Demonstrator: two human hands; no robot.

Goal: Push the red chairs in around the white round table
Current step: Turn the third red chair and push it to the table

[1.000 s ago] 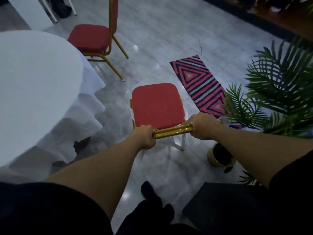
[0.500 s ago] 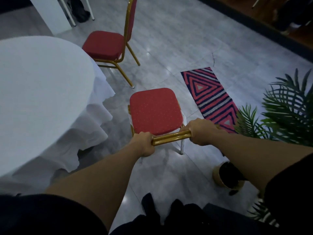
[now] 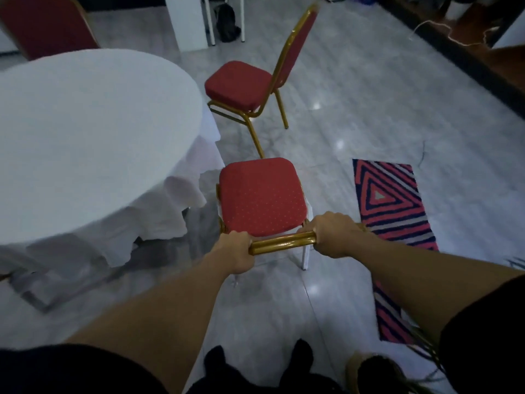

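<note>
Left hand (image 3: 238, 251) and right hand (image 3: 335, 234) grip the red chair (image 3: 261, 196) by its gold top rail; white desk (image 3: 85, 132) lies left.

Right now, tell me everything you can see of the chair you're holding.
The held chair has a red padded seat with a fine pale dot pattern and a glossy gold metal frame. It is seen from above and behind, so the backrest shows only as its gold top rail. The left hand and right hand grip that rail at either end. One pale rear leg shows below. It stands on the grey tiled floor, its left side near the tablecloth, not visibly touching.
</note>
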